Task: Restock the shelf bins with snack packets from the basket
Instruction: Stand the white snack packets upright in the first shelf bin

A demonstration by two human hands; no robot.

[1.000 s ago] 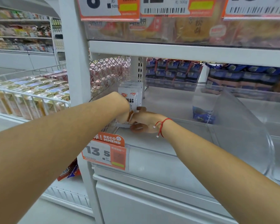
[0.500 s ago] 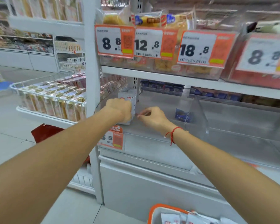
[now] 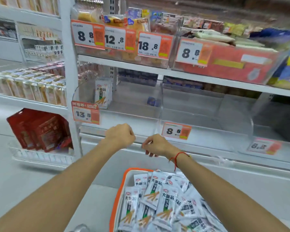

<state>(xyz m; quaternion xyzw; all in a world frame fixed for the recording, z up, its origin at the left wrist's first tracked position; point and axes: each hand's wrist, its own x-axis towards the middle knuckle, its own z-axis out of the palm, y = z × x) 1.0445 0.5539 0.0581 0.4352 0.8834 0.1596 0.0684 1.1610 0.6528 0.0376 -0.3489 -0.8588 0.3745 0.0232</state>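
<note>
White snack packets stand upright at the left end of a clear plastic shelf bin. An orange-rimmed basket near the bottom of the view holds several more white packets. My left hand and my right hand hover side by side in front of the bin's front edge, above the basket. Both hold nothing; their fingers hang loosely curled. A red string sits on my right wrist.
A small blue packet lies deeper in the same bin. More clear bins stretch to the right. The shelf above carries stocked bins with price tags. Red packets fill a low rack at left.
Both hands have let go of the upright packets and pulled back out of the bin toward the basket. The view has dropped, so the basket now shows.
</note>
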